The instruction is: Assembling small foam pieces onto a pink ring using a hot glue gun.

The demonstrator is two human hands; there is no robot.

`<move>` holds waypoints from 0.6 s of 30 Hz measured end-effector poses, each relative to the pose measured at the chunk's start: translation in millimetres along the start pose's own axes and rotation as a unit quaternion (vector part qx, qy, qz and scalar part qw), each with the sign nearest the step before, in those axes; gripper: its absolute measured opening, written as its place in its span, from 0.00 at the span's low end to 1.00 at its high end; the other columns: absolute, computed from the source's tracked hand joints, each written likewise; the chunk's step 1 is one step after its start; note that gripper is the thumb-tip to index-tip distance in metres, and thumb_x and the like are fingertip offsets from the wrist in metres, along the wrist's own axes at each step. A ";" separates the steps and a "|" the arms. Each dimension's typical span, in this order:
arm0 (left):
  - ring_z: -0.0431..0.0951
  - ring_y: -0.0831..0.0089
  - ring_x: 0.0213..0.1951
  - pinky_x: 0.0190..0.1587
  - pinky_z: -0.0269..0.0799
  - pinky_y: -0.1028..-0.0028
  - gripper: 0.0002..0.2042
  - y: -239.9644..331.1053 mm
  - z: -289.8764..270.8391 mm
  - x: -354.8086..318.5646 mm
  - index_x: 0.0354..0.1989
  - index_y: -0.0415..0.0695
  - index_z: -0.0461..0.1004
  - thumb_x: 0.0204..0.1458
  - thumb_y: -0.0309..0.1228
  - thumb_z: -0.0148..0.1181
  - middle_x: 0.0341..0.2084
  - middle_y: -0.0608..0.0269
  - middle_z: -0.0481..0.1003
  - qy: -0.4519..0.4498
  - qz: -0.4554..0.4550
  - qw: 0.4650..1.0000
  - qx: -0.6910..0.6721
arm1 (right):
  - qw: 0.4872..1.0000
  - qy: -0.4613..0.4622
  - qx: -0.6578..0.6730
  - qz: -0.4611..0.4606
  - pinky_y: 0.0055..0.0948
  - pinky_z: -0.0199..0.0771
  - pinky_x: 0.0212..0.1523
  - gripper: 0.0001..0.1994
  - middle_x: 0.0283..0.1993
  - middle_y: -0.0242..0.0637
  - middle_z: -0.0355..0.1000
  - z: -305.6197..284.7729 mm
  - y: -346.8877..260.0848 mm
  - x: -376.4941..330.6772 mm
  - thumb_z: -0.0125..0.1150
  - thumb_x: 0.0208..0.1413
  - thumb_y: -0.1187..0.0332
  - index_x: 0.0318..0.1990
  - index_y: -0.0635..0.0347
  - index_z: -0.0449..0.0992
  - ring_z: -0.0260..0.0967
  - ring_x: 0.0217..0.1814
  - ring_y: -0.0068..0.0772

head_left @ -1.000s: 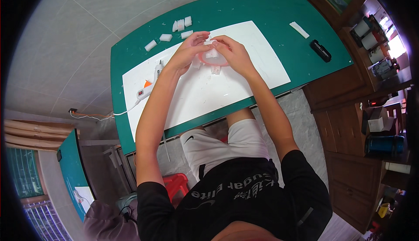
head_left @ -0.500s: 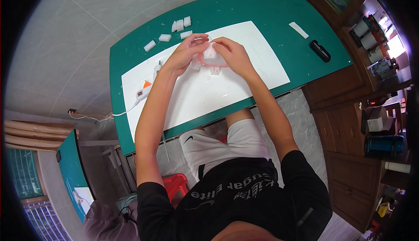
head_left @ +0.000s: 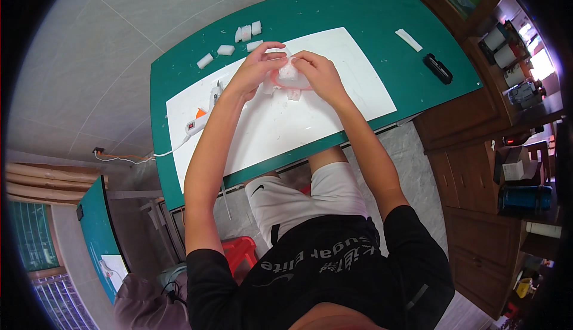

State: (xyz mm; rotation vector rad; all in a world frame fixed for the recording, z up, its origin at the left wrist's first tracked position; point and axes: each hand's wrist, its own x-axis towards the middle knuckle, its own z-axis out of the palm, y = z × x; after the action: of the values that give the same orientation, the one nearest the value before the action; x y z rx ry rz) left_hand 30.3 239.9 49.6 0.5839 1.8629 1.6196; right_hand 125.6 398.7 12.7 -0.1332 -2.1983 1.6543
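Both hands meet over a white sheet on a green table. My left hand and my right hand together hold a small white foam piece with a pinkish clear rim around it. Another small white bit lies on the sheet just below the hands. A white glue gun with an orange trigger lies on the sheet to the left of my left forearm, its cord running off the table's left edge.
Several white foam blocks lie on the green mat beyond the sheet. A white strip and a black oblong tool rest at the table's right. A wooden cabinet stands to the right, a red stool under me.
The hands have stayed over the same spot of the sheet, fingers shifting slightly around the small white piece. Nothing else has moved.
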 end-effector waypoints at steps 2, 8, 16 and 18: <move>0.70 0.74 0.51 0.49 0.66 0.72 0.22 0.6 0.2 1.0 0.58 0.49 0.68 0.55 0.34 0.63 0.53 0.59 0.72 0.001 0.001 1.000 0.001 | 1.000 -0.005 -0.001 0.005 0.27 0.72 0.43 0.15 0.38 0.39 0.79 0.2 0.0 0.1 0.57 0.57 0.58 0.42 0.59 0.80 0.76 0.39 0.33; 0.70 0.74 0.50 0.46 0.67 0.73 0.22 -1.5 -1.7 4.5 0.58 0.49 0.68 0.54 0.32 0.63 0.53 0.60 0.72 0.001 -0.003 1.000 0.008 | 1.000 0.014 0.005 0.002 0.27 0.72 0.43 0.15 0.37 0.39 0.79 1.7 -0.1 1.3 0.57 0.57 0.57 0.42 0.57 0.80 0.76 0.40 0.33; 0.70 0.75 0.49 0.45 0.68 0.75 0.21 -4.0 -4.1 8.7 0.56 0.47 0.68 0.55 0.30 0.62 0.53 0.58 0.71 -0.004 0.003 1.000 0.005 | 1.000 0.014 -0.009 0.000 0.27 0.72 0.43 0.15 0.38 0.40 0.79 2.2 -2.3 1.5 0.58 0.57 0.57 0.42 0.58 0.80 0.77 0.39 0.33; 0.71 0.74 0.49 0.45 0.68 0.76 0.21 -3.3 -3.5 9.1 0.57 0.46 0.67 0.55 0.30 0.62 0.53 0.57 0.71 -0.003 0.005 1.000 0.006 | 1.000 0.014 -0.010 0.002 0.28 0.72 0.43 0.15 0.38 0.40 0.79 2.1 -2.6 1.7 0.58 0.57 0.57 0.42 0.59 0.80 0.77 0.39 0.34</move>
State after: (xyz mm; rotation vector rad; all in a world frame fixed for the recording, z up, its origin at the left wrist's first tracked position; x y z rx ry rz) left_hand 21.6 243.0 45.3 0.6046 1.8681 1.6134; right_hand 123.7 396.5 15.1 -0.1651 -2.1953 1.6222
